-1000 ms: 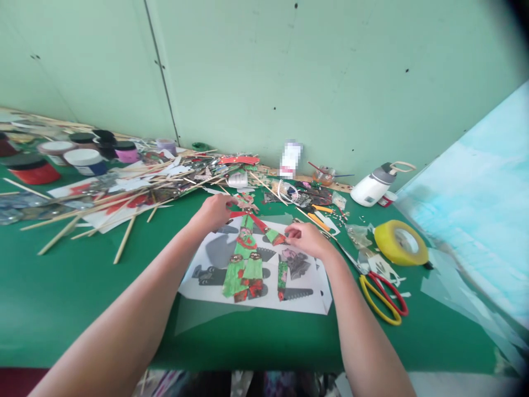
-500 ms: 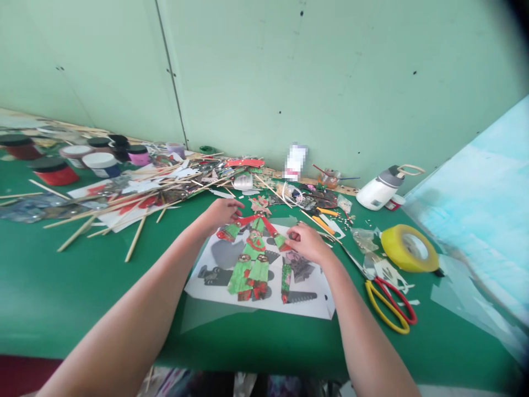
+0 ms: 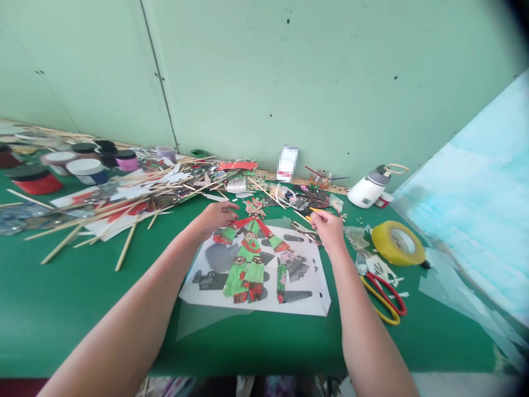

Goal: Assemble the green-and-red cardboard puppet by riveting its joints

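Observation:
On a white sheet (image 3: 318,264) lies a jointed paper figure (image 3: 250,251), painted green and red, with a leafy-looking head piece (image 3: 254,208) at its top. My left hand (image 3: 218,216) hovers by the figure's upper left arm, fingers loosely bent and apart, with nothing visible in them. Beyond the sheet's right corner, my right hand (image 3: 328,226) has its fingers closed on yellow-handled pliers (image 3: 316,210); most of the tool is hidden by the hand. Grey printed shapes and a narrow green painted strip (image 3: 281,280) are on the sheet beside the figure.
Red-and-yellow-handled scissors (image 3: 384,300) lie right of my forearm, below a yellow tape roll (image 3: 398,243). A white bottle (image 3: 367,188) stands at the back right. Thin sticks (image 3: 128,242) and paint jars (image 3: 35,180) crowd the left, against the green wall (image 3: 231,71).
My right hand has left the figure's right arm and moved up and right onto the yellow handles. My left hand stays near the figure's left arm. The view has shifted slightly.

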Motion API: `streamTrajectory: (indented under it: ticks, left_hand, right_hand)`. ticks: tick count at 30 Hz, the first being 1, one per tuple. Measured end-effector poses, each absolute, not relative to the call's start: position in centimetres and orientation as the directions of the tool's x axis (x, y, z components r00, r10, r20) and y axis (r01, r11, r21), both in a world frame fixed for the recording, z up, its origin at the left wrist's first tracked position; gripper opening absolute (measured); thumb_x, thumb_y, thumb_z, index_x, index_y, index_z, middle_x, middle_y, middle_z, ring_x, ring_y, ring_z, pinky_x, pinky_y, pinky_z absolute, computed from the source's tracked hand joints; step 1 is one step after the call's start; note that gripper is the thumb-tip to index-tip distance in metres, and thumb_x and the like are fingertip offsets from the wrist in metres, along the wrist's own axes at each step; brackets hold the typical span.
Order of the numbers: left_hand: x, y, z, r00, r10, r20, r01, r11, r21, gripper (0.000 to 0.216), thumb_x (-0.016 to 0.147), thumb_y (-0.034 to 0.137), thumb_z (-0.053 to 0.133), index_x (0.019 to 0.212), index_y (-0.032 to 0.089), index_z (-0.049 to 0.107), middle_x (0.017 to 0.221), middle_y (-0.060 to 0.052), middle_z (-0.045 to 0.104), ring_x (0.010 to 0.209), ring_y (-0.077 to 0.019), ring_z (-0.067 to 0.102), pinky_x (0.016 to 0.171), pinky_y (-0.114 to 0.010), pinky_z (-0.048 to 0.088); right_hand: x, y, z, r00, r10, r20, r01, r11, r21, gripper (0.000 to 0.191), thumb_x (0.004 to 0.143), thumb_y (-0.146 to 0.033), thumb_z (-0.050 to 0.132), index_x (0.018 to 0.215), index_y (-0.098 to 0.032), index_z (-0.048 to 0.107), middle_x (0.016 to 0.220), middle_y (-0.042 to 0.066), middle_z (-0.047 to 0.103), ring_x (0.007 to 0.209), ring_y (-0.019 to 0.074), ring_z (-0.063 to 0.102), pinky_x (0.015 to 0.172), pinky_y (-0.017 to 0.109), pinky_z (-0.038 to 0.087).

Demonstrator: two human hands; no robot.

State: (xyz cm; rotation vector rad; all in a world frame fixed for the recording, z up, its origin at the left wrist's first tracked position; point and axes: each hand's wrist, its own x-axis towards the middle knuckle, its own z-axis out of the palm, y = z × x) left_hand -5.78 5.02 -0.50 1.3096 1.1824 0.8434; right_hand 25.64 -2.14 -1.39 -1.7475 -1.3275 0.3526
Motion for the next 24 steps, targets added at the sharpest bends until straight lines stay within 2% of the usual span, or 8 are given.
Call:
streamTrajectory:
  ticks: [4, 9, 19, 22, 24]
  left_hand:
    - [-6.0, 4.8, -0.6, 0.308, 0.939, -0.153, 0.23, 0.083, 0.97, 0.047, 0.054, 0.017, 0.075, 0.1, 0.017, 0.066, 0.085, -0.006, 0.071, 0.07, -0.0185, 0.067, 0.069, -0.032, 0.054]
    - [-5.8, 4.7, -0.5, 0.358, 0.92, -0.159, 0.272, 0.06, 0.96, 0.049, 0.053, 0.017, 0.074, 0.101, 0.018, 0.067, 0.086, -0.006, 0.073, 0.074, -0.0198, 0.067, 0.07, -0.031, 0.054]
    - [-6.5, 5.3, 0.2, 0.181, 0.983, -0.04, 0.219, 0.0, 0.976, 0.04, 0.057, 0.012, 0.065, 0.096, 0.014, 0.069, 0.085, -0.007, 0.072, 0.079, -0.0201, 0.066, 0.076, -0.034, 0.053]
    - [-7.4, 5.6, 0.4, 0.134, 0.99, -0.042, 0.251, 0.007, 0.968, 0.04, 0.056, 0.008, 0.063, 0.095, 0.015, 0.07, 0.082, -0.006, 0.071, 0.078, -0.0197, 0.066, 0.075, -0.034, 0.053]
    - [-7.8, 5.9, 0.2, 0.114, 0.992, -0.051, 0.284, 0.017, 0.959, 0.039, 0.055, 0.006, 0.062, 0.092, 0.015, 0.071, 0.079, -0.005, 0.07, 0.077, -0.0194, 0.065, 0.075, -0.033, 0.053]
  right_hand:
    - [24.0, -2.1, -2.2, 0.312, 0.918, 0.243, 0.576, 0.02, -0.817, 0.032, 0.08, -0.041, 0.05, 0.082, -0.014, 0.068, 0.065, 0.007, 0.07, 0.057, 0.0182, 0.064, 0.053, 0.026, 0.048]
    - [22.2, -2.6, -2.1, 0.177, 0.953, 0.246, 0.615, 0.089, -0.784, 0.024, 0.078, -0.036, 0.052, 0.075, -0.017, 0.067, 0.066, 0.004, 0.069, 0.061, 0.0178, 0.063, 0.058, 0.026, 0.047]
    - [21.9, -3.4, -0.8, 0.065, 0.977, 0.202, 0.687, 0.103, -0.72, 0.019, 0.077, -0.03, 0.055, 0.08, -0.018, 0.069, 0.08, 0.006, 0.072, 0.074, 0.0184, 0.063, 0.07, 0.029, 0.046]
    - [21.4, -4.2, 0.0, -0.064, 0.99, 0.128, 0.693, 0.136, -0.708, 0.015, 0.076, -0.028, 0.059, 0.077, -0.017, 0.07, 0.077, 0.005, 0.072, 0.071, 0.017, 0.063, 0.067, 0.027, 0.045]
    - [21.0, -4.8, 0.6, -0.211, 0.977, 0.013, 0.715, 0.163, -0.68, 0.014, 0.076, -0.027, 0.061, 0.074, -0.018, 0.07, 0.072, 0.003, 0.07, 0.067, 0.016, 0.062, 0.064, 0.026, 0.044]
